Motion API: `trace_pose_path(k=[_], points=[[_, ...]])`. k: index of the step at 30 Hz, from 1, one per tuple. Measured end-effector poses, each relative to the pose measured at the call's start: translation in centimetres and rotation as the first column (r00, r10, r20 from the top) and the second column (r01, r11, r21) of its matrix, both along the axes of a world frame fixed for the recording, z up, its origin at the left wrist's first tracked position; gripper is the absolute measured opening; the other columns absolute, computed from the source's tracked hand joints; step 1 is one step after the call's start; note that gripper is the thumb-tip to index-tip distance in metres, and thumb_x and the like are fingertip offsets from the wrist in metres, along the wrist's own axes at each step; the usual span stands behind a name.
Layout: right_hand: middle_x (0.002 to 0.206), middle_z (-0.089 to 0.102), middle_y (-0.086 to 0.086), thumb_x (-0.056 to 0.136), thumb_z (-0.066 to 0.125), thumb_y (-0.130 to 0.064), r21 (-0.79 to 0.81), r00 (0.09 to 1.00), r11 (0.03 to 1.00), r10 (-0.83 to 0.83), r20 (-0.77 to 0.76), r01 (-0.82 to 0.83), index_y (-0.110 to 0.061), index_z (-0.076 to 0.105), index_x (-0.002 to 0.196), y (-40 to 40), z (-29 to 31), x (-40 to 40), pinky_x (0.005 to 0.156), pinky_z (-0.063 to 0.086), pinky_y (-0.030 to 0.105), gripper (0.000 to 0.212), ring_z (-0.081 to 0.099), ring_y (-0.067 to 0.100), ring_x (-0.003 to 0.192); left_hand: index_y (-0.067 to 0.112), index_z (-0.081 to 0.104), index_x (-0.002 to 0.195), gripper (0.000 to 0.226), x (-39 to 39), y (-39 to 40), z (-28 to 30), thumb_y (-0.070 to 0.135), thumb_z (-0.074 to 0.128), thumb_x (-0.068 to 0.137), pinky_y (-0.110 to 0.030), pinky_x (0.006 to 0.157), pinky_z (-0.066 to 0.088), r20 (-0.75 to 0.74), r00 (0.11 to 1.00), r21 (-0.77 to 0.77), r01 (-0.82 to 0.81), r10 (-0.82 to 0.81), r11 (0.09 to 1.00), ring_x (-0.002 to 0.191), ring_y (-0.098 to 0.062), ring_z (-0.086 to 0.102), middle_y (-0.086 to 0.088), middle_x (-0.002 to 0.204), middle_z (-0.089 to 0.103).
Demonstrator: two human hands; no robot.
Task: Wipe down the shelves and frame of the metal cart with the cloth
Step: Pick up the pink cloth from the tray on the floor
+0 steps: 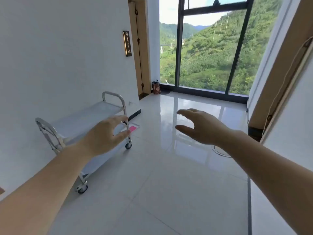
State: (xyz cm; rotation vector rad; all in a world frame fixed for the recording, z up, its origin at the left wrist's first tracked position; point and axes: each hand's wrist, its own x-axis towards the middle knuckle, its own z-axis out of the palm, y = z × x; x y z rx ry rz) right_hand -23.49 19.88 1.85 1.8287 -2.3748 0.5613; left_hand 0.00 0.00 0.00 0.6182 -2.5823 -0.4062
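Note:
A metal cart with two shelves, curved handles at both ends and small castor wheels stands along the white wall on the left. My left hand is stretched out in front of the cart's right side, fingers apart and empty, hiding part of the frame. My right hand hovers open over the floor to the right of the cart, holding nothing. A pink and white thing, perhaps the cloth, lies by the cart's far right leg; I cannot tell what it is.
Glossy tiled floor spreads ahead to a tall window. A wooden door is in the far left wall, a small brown bag beside it. A round floor outlet lies under my right arm. A door frame stands at right.

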Motion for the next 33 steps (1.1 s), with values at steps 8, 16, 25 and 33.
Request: trace_pose_path(k=[8, 16, 25, 33], points=[[0.139, 0.048, -0.002, 0.087, 0.045, -0.057, 0.094, 0.994, 0.989, -0.109, -0.022, 0.111, -0.030, 0.036, 0.139, -5.8, -4.8, -7.7, 0.089, 0.048, 0.037, 0.059, 0.062, 0.020, 0.096, 0.016, 0.044, 0.135, 0.053, -8.8, -9.6, -5.6, 0.036, 0.058, 0.088, -0.026, 0.102, 0.032, 0.109, 0.988, 0.011, 0.104, -0.105, 0.995, 0.128, -0.015, 0.043, -0.002, 0.139, 0.048], [0.139, 0.047, -0.006, 0.088, 0.045, -0.056, 0.140, 0.986, 0.976, -0.165, -0.012, 0.165, -0.030, 0.037, 0.138, -10.4, -7.7, -16.3, 0.085, 0.044, 0.034, 0.056, 0.051, 0.010, 0.077, 0.022, 0.044, 0.135, 0.052, -17.7, -16.3, -9.3, 0.040, 0.056, 0.088, -0.023, 0.099, 0.030, 0.191, 0.971, 0.071, 0.134, -0.146, 0.988, 0.127, -0.013, 0.043, 0.001, 0.140, 0.048], [0.138, 0.049, -0.007, 0.089, 0.046, -0.052, 0.135, 0.999, 0.990, -0.038, 0.012, 0.036, -0.029, 0.041, 0.136, -18.4, -10.5, -30.9, 0.078, 0.040, 0.028, 0.052, 0.045, 0.008, 0.076, 0.021, 0.043, 0.136, 0.051, -30.3, -21.2, -11.7, 0.039, 0.056, 0.089, -0.019, 0.100, 0.026, 0.196, 0.979, 0.134, 0.030, -0.056, 0.990, 0.129, -0.010, 0.040, 0.003, 0.141, 0.046], [0.134, 0.052, -0.008, 0.089, 0.048, -0.050, 0.125, 0.992, 0.985, 0.108, 0.072, -0.116, -0.028, 0.045, 0.133, -26.3, -11.0, -43.2, 0.080, 0.041, 0.027, 0.048, 0.045, 0.007, 0.075, 0.029, 0.044, 0.133, 0.049, -39.0, -25.0, -12.7, 0.045, 0.053, 0.088, -0.022, 0.086, 0.036, 0.207, 0.975, 0.181, -0.120, 0.081, 0.976, 0.116, -0.012, 0.051, 0.014, 0.138, 0.045]])
